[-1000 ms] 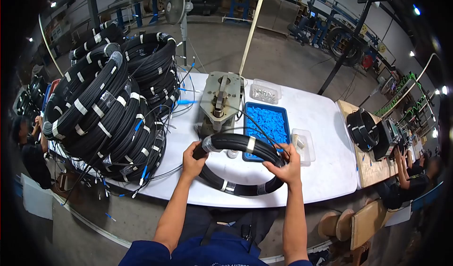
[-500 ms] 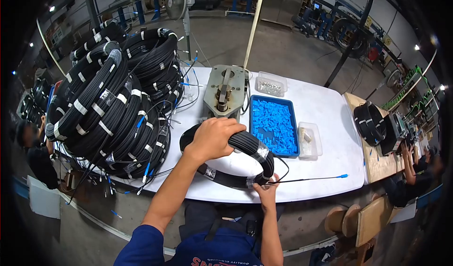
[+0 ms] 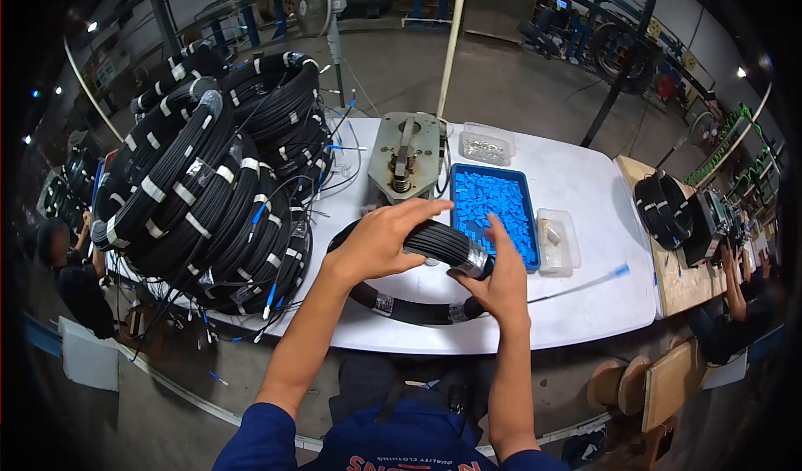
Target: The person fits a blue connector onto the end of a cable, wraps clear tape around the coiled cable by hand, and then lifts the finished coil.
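A coil of black cable [image 3: 418,313], bound with clear tape, lies at the table's near edge in front of me, its far side raised. My left hand [image 3: 380,244] lies over the far left part of the coil, which runs between its thumb and outstretched fingers. On the coil's right side my right hand [image 3: 499,279] is open and slightly blurred, its thumb near the taped band and its fingers apart. A cable end with a blue connector [image 3: 619,270] sticks out to the right, blurred, partly hidden by the right hand.
Beyond the coil stands a metal press [image 3: 403,155]. To its right are a blue tray [image 3: 535,220] of small blue parts and two clear containers [image 3: 564,254] [image 3: 488,155]. Large stacked cable coils [image 3: 180,212] fill the left. Another person [image 3: 723,304] works at the right bench.
My right hand has let go of the thin cable end at the coil's near right and moved up, opening. My left hand's fingers have straightened. The blue connector has swung upward.
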A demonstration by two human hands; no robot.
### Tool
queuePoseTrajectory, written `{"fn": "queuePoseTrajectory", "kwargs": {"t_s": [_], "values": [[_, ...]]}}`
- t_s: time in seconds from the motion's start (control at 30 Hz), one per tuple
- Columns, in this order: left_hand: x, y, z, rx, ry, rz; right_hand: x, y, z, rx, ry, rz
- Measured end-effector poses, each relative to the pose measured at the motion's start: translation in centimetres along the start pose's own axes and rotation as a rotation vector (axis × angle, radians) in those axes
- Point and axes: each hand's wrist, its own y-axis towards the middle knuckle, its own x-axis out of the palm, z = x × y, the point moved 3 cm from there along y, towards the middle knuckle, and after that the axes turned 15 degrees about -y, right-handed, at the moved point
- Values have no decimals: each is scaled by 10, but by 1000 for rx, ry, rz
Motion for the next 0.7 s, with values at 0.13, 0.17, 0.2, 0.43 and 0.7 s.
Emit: {"fn": "queuePoseTrajectory", "kwargs": {"t_s": [0.13, 0.17, 0.2, 0.43, 0.7], "values": [[-21, -18, -31, -227, -14, -9, 37, -9, 29, 61, 197, -76], [-18, -24, -51, -412, 38, -84, 38, -13, 32, 101, 227, -30], [-16, -25, -47, -290, 45, 30, 39, -14, 33, 101, 229, -28], [-7, -17, -30, -201, -236, -128, 36, -22, 66, 83, 312, 44], [12, -34, -27, -144, -161, 60, 3, -11, 55, 54, 195, 44]]}}
